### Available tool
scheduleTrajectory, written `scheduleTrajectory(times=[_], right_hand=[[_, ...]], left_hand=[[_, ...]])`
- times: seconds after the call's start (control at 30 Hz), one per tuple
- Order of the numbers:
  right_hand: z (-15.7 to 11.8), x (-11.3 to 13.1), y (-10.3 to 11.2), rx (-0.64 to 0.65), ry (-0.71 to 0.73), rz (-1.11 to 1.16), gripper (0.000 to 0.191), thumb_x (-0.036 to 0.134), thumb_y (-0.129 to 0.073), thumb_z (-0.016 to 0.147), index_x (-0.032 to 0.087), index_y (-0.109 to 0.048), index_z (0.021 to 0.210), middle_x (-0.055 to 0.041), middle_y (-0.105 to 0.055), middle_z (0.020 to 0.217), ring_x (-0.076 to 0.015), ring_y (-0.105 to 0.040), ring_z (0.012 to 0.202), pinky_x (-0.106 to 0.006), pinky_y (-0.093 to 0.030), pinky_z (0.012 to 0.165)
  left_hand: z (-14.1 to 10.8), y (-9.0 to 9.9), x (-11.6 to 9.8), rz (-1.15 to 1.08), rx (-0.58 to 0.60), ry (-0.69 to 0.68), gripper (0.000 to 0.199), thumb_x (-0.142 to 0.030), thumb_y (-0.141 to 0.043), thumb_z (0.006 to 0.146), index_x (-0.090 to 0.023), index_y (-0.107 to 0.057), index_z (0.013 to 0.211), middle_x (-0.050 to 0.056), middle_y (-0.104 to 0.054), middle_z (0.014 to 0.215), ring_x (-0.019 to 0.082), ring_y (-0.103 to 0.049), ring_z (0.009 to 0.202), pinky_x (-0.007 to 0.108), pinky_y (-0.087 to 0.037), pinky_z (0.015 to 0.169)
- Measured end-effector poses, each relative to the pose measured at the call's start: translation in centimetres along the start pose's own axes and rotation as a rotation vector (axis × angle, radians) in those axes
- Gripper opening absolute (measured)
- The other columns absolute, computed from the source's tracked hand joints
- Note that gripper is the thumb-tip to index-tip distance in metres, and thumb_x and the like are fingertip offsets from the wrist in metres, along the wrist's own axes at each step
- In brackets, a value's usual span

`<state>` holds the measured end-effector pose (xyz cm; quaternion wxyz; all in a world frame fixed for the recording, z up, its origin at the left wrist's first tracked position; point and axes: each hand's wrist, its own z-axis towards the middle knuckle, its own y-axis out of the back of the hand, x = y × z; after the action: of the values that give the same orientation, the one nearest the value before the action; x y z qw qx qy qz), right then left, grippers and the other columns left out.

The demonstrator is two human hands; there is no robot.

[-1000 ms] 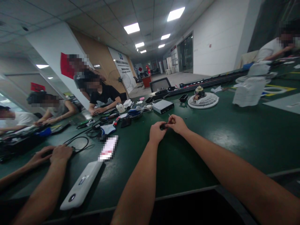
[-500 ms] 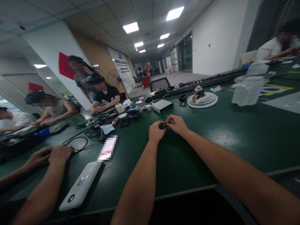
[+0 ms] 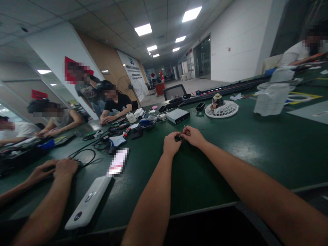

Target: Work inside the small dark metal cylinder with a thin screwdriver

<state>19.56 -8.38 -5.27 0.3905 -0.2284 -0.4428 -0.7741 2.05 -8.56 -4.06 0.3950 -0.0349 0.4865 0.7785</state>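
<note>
- Two hands of a co-worker (image 3: 65, 167) touch a looped black cable (image 3: 94, 156) toward the left of the green tabletop (image 3: 205, 181); a tug could drag it through the clutter beyond.
- Near that side's front edge slants a white oblong device (image 3: 88, 205); a knock from an elbow could push it off.
- At its far end lies a phone (image 3: 118, 162); whether they touch I cannot tell.
- Around the tabletop's middle, the left hand (image 3: 172, 142) has its fingers curled narrowly on a small dark part (image 3: 177, 137). A loose grip could let this slip and roll.
- Meeting it, the right hand (image 3: 194, 136) is pinched narrow, a thin pale rod (image 3: 184, 126) poking up at its fingertips. Too much sideways force might bend the rod or jerk the dark part free.
- Toward the far edge, right of centre, sits a white fan grille (image 3: 227, 111) with a motor (image 3: 217, 100) exposed; anything small that drops there might lodge between its ribs.
</note>
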Motion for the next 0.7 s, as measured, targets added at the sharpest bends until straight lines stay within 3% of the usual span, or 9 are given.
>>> scheduleTrajectory(times=[0.07,0.17,0.3,0.43,0.6,0.7], right_hand=[[0.1,0.0,-0.2,-0.013,-0.001,0.066,0.017,0.038,-0.063,0.092,0.023,-0.069,0.089,-0.0026,-0.073,0.079,-0.0183,-0.064,0.07,-0.029,-0.045,0.067],[0.3,0.3,-0.2,-0.085,-0.09,0.327,0.042,0.056,-0.052,0.096,0.02,-0.074,0.093,-0.0058,-0.075,0.081,-0.0196,-0.068,0.071,-0.03,-0.049,0.065],[0.6,0.7,0.5,-0.219,-0.241,0.621,0.065,0.073,-0.049,0.091,0.016,-0.075,0.074,-0.0071,-0.067,0.061,-0.0167,-0.061,0.055,-0.028,-0.047,0.053],[0.5,0.8,0.8,-0.214,-0.321,0.73,0.066,0.074,-0.054,0.087,0.016,-0.068,0.059,-0.0058,-0.061,0.05,-0.0139,-0.054,0.046,-0.027,-0.044,0.047],[0.2,1.3,0.6,-0.062,-0.358,0.82,0.056,0.069,-0.068,0.079,0.014,-0.071,0.065,-0.0061,-0.067,0.055,-0.0132,-0.059,0.046,-0.025,-0.045,0.047],[0.2,1.4,0.5,-0.044,-0.356,0.788,0.056,0.066,-0.066,0.081,0.013,-0.07,0.062,-0.0062,-0.065,0.051,-0.0131,-0.058,0.044,-0.025,-0.044,0.047]], left_hand=[[0.0,-0.1,0.0,0.024,-0.031,0.037,0.028,-0.018,-0.071,0.08,-0.025,-0.074,0.107,0.002,-0.077,0.108,0.02,-0.07,0.1,0.032,-0.053,0.095],[0.0,-0.2,0.3,0.057,-0.065,0.11,0.026,-0.021,-0.074,0.079,-0.026,-0.073,0.105,0.002,-0.077,0.106,0.02,-0.07,0.099,0.033,-0.053,0.093],[0.1,-0.4,0.8,0.049,-0.113,0.191,0.024,-0.023,-0.074,0.08,-0.025,-0.072,0.104,0.003,-0.077,0.105,0.019,-0.07,0.097,0.031,-0.053,0.09],[0.0,-0.5,1.1,0.02,-0.123,0.199,0.024,-0.023,-0.076,0.078,-0.025,-0.072,0.102,0.003,-0.077,0.102,0.018,-0.07,0.095,0.03,-0.053,0.088],[0.1,-0.7,1.2,0.014,-0.093,0.148,0.025,-0.02,-0.076,0.075,-0.024,-0.072,0.1,0.003,-0.076,0.1,0.018,-0.069,0.092,0.029,-0.053,0.085],[0.2,-0.7,1.2,0.018,-0.099,0.152,0.024,-0.02,-0.077,0.075,-0.024,-0.072,0.099,0.003,-0.076,0.1,0.018,-0.069,0.092,0.029,-0.053,0.085]])
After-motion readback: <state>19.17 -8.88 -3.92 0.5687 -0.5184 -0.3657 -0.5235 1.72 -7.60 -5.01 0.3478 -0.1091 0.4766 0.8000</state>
